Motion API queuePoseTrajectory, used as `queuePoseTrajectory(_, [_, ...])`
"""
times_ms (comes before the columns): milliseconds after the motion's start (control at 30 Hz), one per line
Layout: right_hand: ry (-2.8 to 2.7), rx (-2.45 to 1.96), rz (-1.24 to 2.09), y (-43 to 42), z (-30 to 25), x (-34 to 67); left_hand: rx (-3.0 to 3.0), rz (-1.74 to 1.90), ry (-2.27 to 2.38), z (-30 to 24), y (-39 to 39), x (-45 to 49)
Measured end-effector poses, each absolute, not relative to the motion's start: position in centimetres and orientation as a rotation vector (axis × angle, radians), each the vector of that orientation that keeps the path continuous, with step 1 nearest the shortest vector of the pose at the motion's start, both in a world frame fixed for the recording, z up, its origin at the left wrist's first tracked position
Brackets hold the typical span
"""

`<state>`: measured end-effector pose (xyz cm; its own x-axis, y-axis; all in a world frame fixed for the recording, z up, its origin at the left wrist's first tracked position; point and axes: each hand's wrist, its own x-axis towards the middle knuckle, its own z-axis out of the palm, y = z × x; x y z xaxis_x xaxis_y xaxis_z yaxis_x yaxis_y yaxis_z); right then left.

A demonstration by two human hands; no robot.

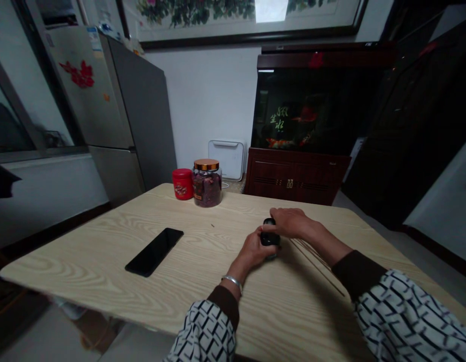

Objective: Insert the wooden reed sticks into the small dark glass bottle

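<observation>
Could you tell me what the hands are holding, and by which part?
A small black object: left hand at its lower side, right hand over its top.

A small object [269,237] sits cupped between a person's left hand [253,247] and right hand [289,222], above a worktop [85,259]. On the worktop, a phone [154,252] lies left of the hands, and thin sticks [316,264] lie just right of them. A lidded jar [206,183] stands near the far edge, with a canister [182,184] just to its left. Beyond the edge, a boxy appliance [227,160] stands against the wall [202,95] behind the jar. To its right, a fish tank [311,108] rests on a cabinet [296,176]. A refrigerator [119,110] stands to its left, and a framed painting [195,17] hangs above.
</observation>
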<state>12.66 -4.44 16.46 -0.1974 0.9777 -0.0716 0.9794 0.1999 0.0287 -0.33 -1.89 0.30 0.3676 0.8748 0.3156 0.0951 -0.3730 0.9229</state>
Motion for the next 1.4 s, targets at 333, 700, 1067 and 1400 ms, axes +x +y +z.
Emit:
queuePoseTrajectory(333, [2.431, 1.836, -0.105, -4.0, 16.3, 13.1, 1.756, 1.063, 0.892, 1.0, -2.2, -0.7])
queuePoseTrajectory(700, [3.066, 2.260, -1.343, -8.3, 12.6, 17.9, 1.807, 1.073, 0.960, 1.3, -2.5, -0.8])
queuePoseTrajectory(1067, [2.924, 2.633, -1.102, -14.4, 0.1, 17.4, 1.833, 1.077, 0.988, 1.6, -3.0, -0.6])
queuePoseTrajectory(1400, [2.540, 2.668, -0.183, -12.1, 3.3, 21.9, 1.840, 1.079, 0.987, 1.4, -2.8, -0.5])
